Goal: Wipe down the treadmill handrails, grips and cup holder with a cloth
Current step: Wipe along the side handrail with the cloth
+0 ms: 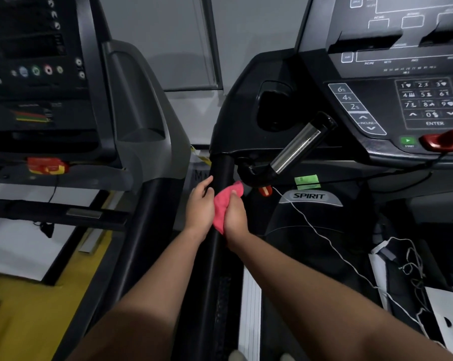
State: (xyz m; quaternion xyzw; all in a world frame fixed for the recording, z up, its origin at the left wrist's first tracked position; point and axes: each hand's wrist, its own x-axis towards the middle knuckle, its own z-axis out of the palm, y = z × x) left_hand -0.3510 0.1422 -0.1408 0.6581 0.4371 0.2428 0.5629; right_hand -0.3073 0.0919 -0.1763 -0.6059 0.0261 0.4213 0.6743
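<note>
Treadmills: two, side by side; a grey-and-black one on the left and a black one with a "SPIRIT" badge on the right.
Hands: two bare hands, both on the same rail of the right-hand machine.
Handrail: one black matte tubular handrail, round in section, running from the console down toward the camera.
Cloth: one pink-red soft cloth, bunched and creased, pressed against the handrail between the two hands.
Left hand: left hand on the left side of the handrail, its fingers curled round the tube and lying against the cloth's edge.
Right hand: right hand on the right side, fingers curled into the cloth and gripping it onto the rail.
Grip: one shiny chrome cylindrical grip with black end caps, tilted, just above and right of the cloth.
Cup holder: one black moulded plastic cup holder, a deep rounded well in the console; its inside is too dark to tell any contents.
Console: one flat keypad panel with white numerals, one green start button, one glossy red safety key.
Cable: one thin white cable trailing across the motor cover.
Left machine: one red-and-yellow stop switch.
</note>
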